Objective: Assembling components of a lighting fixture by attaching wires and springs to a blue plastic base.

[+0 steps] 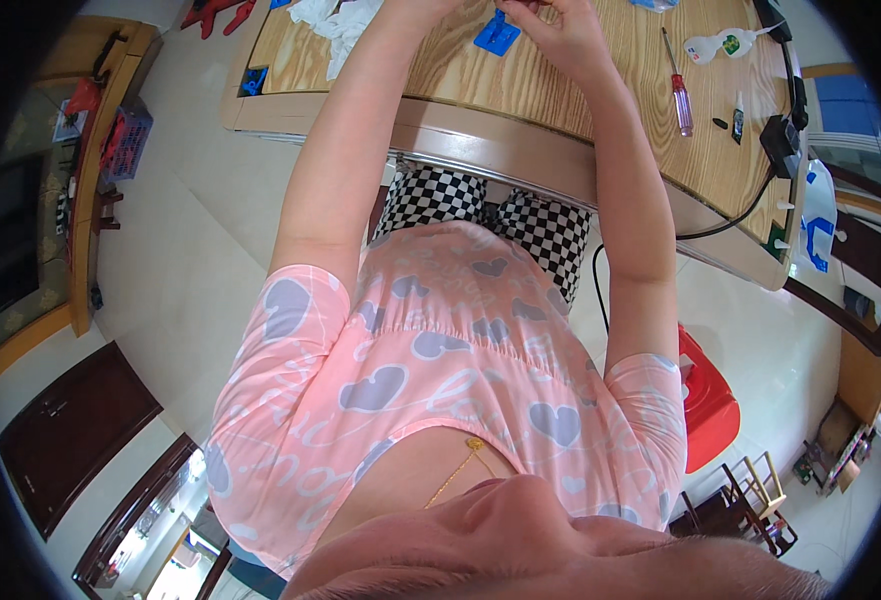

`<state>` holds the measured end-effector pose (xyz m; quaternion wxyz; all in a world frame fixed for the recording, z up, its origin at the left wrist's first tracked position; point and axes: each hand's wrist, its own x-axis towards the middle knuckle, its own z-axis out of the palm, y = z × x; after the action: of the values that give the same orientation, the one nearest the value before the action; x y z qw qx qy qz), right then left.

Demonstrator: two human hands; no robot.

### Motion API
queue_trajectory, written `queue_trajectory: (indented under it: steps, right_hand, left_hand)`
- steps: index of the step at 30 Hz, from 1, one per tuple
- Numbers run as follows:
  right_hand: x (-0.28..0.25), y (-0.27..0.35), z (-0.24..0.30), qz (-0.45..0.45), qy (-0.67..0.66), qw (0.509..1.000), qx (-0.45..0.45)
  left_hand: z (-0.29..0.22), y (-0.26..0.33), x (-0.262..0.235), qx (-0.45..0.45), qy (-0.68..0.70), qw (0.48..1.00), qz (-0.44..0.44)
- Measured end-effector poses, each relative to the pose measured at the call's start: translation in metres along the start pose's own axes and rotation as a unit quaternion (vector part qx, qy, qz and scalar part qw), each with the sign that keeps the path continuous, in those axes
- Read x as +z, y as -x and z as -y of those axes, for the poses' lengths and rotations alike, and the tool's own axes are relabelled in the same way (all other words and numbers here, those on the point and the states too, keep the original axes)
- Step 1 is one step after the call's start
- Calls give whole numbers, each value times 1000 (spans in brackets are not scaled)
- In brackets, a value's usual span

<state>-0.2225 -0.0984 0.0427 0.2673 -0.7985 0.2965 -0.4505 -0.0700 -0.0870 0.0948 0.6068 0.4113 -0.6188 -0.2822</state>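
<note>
Both my hands are at the far edge of the view, over the wooden table, and partly cut off. My right hand [566, 34] is closed, its thumb and fingers drawn together; what they grip is too small or hidden to name. Of my left hand [428, 5] only the wrist side shows, and its fingers are out of sight. Between the hands is a flat blue plastic piece [497, 36] with a narrow neck running up towards the right thumb. Whether it is held or lies on the table, I cannot tell.
On the wooden table [550, 105] lie crumpled white plastic [344, 28] at left, and a red-handled screwdriver [681, 98], a white bottle [730, 45] and small black pieces [737, 126] at right. A black cable [725, 229] hangs off the right edge. A red stool [710, 405] stands right.
</note>
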Motion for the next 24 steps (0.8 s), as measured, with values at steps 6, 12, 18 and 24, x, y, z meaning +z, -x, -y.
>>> queue_trajectory:
  steps: [6, 12, 18, 24]
  right_hand:
    - [0, -2, 3, 21, -27, 999, 29]
    - [-2, 2, -4, -1, -32, 999, -13]
    - [1, -3, 2, 8, -23, 1000, -4]
    - [-5, -3, 1, -26, -7, 997, 67]
  left_hand:
    - [0, -1, -1, 10, 14, 1000, 7]
    - [8, -3, 3, 28, 3, 1000, 12]
    - [1, -2, -4, 22, -28, 999, 10]
    - [24, 10, -8, 14, 10, 1000, 19]
